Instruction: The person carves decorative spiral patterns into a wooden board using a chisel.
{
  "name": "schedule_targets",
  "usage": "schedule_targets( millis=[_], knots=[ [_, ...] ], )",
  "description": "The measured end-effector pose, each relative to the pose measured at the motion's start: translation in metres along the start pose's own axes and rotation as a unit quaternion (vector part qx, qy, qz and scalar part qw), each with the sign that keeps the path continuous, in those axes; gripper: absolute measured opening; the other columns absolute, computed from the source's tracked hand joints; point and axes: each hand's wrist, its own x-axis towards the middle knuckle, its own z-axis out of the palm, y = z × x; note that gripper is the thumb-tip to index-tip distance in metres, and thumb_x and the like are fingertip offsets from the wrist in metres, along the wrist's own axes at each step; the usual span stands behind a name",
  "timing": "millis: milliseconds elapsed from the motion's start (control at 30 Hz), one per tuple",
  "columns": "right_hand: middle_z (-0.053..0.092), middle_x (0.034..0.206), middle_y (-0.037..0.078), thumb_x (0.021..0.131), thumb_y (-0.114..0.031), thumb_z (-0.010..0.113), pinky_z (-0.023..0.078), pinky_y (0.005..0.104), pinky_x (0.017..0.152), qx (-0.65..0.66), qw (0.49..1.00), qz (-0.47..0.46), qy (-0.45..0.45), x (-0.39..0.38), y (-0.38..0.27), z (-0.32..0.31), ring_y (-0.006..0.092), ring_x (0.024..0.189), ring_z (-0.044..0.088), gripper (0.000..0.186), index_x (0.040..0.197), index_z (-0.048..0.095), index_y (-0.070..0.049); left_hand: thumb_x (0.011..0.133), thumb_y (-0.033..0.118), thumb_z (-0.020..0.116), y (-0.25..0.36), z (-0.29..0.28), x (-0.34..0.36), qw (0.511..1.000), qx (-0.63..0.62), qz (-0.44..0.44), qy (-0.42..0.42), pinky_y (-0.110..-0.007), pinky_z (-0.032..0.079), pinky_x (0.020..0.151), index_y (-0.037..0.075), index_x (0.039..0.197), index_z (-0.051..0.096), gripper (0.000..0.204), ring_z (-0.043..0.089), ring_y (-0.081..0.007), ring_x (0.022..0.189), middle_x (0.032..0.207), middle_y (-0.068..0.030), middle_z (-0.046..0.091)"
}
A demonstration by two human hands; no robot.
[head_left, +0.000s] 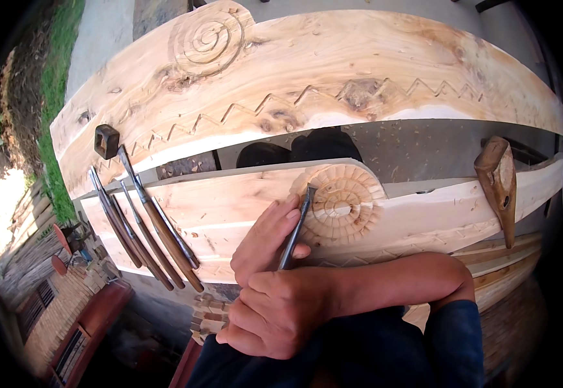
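Note:
A carving chisel (299, 226) slants over the lower plank (229, 194), its cutting end at the left part of a carved spiral (343, 210) divided into small segments. My right hand (278, 313) is closed around its handle, mostly hiding it. Farther up the shaft, my left hand (265, 236) guides the chisel, with fingers to the left of the metal and the thumb tip showing on its right. My right forearm crosses over the plank's near edge and hides part of a zigzag line there.
Several carving tools (145, 226) lie across the plank's left part. A wooden mallet (498, 187) rests at the right. Beyond a gap lies a second plank (294, 71) with a zigzag groove, a spiral and wood chips. A dark square-ended tool head (107, 142) sits at its left.

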Motion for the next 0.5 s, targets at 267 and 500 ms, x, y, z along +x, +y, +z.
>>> schedule_targets(
  millis=[267, 500],
  knots=[
    [0.049, 0.067, 0.001, 0.095, -0.039, 0.077, 0.043, 0.0301, 0.055, 0.041, 0.999, 0.036, 0.0, 0.001, 0.003, 0.003, 0.0162, 0.058, 0.056, 0.045, 0.075, 0.052, -0.008, 0.104, 0.041, 0.072, 0.011, 0.006, 0.011, 0.997, 0.077, 0.005, -0.009, -0.05, 0.056, 0.111, -0.003, 0.121, 0.077, 0.047, 0.077, -0.0315, 0.12, 0.118, -0.0206, 0.081],
    [0.051, 0.064, 0.005, 0.095, -0.044, 0.078, 0.045, 0.0341, 0.05, 0.057, 0.997, 0.054, 0.006, 0.005, 0.006, 0.0, 0.0186, 0.054, 0.059, 0.051, 0.071, 0.052, -0.007, 0.104, 0.04, 0.072, 0.022, 0.003, 0.018, 0.995, 0.099, -0.01, -0.027, -0.045, 0.057, 0.11, -0.002, 0.119, 0.079, 0.045, 0.078, -0.0288, 0.117, 0.116, -0.0181, 0.082]
  ],
)
